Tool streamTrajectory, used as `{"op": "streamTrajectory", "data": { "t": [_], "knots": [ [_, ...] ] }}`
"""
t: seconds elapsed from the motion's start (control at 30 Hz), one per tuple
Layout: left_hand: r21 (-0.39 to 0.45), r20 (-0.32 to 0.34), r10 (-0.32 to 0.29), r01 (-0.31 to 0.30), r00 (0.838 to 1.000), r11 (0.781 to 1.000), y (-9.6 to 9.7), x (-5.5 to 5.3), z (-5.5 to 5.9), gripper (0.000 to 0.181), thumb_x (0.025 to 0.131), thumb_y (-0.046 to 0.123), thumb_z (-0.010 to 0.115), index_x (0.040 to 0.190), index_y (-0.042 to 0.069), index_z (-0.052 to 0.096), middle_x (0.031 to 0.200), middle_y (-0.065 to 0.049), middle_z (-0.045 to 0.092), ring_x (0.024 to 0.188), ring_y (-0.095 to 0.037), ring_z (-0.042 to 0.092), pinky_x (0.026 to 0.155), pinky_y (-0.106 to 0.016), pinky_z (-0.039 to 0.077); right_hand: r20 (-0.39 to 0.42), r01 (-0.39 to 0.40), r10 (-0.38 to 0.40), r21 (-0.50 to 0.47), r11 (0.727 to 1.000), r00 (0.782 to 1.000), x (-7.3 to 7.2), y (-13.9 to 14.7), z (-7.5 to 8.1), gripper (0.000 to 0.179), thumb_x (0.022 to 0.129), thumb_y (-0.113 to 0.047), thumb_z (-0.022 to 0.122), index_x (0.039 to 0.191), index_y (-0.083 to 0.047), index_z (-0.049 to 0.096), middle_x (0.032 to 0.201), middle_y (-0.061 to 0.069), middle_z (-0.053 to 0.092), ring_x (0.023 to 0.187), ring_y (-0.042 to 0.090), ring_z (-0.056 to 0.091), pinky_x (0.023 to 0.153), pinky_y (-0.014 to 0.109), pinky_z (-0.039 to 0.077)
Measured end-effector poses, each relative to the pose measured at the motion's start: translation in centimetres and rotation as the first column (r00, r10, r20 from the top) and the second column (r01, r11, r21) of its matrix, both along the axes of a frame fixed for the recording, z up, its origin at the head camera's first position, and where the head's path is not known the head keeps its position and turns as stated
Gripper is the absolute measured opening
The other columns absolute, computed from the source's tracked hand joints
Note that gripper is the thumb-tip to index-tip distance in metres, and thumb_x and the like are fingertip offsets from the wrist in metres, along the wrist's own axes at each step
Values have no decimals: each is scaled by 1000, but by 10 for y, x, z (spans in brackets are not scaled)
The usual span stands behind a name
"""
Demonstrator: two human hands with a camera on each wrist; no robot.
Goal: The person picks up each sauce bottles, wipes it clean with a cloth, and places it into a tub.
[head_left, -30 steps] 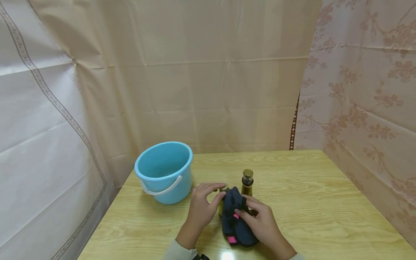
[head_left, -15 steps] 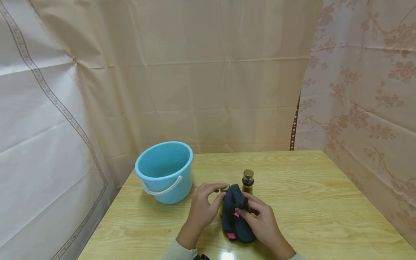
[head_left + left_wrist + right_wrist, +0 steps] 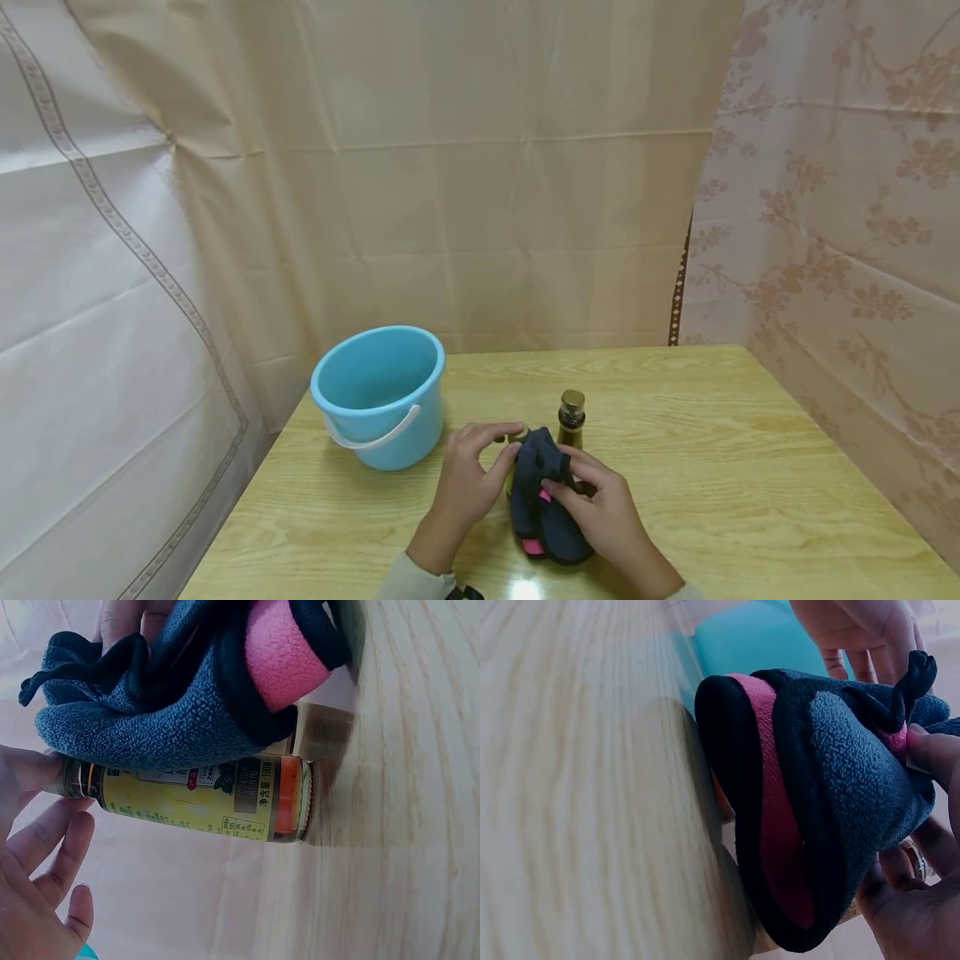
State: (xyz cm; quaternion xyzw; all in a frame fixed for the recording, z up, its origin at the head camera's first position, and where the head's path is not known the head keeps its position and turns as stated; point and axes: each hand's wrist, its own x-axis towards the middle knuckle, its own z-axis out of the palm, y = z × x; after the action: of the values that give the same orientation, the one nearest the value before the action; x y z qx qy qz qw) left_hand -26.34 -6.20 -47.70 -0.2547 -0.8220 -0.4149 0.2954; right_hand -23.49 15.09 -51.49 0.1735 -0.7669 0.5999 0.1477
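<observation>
My left hand (image 3: 467, 475) pinches the cap of a small glass bottle (image 3: 195, 796) between thumb and finger. The bottle stands upright on the table, its yellow label facing the left wrist camera. A folded dark blue cleaning cloth (image 3: 558, 521), pink inside and edged in black, is gripped by my right hand (image 3: 606, 508). In the left wrist view the cloth lies against the bottle's side, and from the head it hides most of that bottle. A second bottle (image 3: 572, 417) with a gold cap stands just behind, its lower part covered by the right hand and cloth.
A light blue bucket (image 3: 431, 408) with its white handle hanging down stands at the left of the wooden table (image 3: 705, 467). Beige curtain (image 3: 487, 208) hangs behind the table's back edge, with a flowered curtain (image 3: 847, 250) on the right.
The cloth has shifted slightly up and down along the bottle in my right hand, its lower edge now a little higher and further left than a second ago. My left hand has barely moved.
</observation>
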Motion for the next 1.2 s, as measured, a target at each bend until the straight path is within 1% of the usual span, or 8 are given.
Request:
{"op": "streamTrajectory", "data": {
  "t": [0.23,0.3,0.53,0.8,1.0,1.2],
  "knots": [
    [0,29,-5,5,1000,1000,-1,1,1,21,97,25,75,118,26,78,111,16,76,99,-13,68,91,-41,46,31,11,-12,13,1000,999,0,0,-1,30,91,-24,81,121,-26,78,135,-4,69,120,9,65,77,28,61],
    [-1,28,-7,7,1000,1000,-1,1,1,21,97,25,75,118,26,78,111,16,76,99,-13,68,91,-42,46,44,12,-13,14,1000,999,0,0,-1,30,91,-25,81,121,-27,77,135,-5,69,121,9,65,76,29,62],
    [5,24,-21,21,999,1000,-1,0,0,22,97,25,75,118,24,78,111,16,76,99,-14,68,91,-43,44,78,17,-18,19,1000,997,0,0,0,30,91,-26,81,121,-30,77,133,-7,70,122,8,64,77,28,61],
    [5,24,-21,21,999,1000,-1,-1,-2,21,97,26,74,118,26,78,110,16,76,97,-15,68,92,-43,43,147,16,-18,14,1000,989,0,0,2,33,90,-27,82,123,-30,76,134,-6,69,130,19,61,82,25,60],
    [5,23,-32,31,999,999,-1,-1,-1,21,98,24,74,118,24,78,113,16,76,95,-13,69,92,-44,43,193,24,-31,38,999,981,1,1,3,34,90,-31,82,124,-33,76,130,-9,71,126,17,63,81,25,60],
    [9,13,-29,29,999,1000,-1,-1,-2,20,98,23,74,117,24,78,112,16,76,95,-13,69,91,-43,42,219,20,-33,61,998,975,1,3,3,35,90,-34,82,123,-35,75,125,-7,74,119,16,67,79,24,59]
  ]
}}
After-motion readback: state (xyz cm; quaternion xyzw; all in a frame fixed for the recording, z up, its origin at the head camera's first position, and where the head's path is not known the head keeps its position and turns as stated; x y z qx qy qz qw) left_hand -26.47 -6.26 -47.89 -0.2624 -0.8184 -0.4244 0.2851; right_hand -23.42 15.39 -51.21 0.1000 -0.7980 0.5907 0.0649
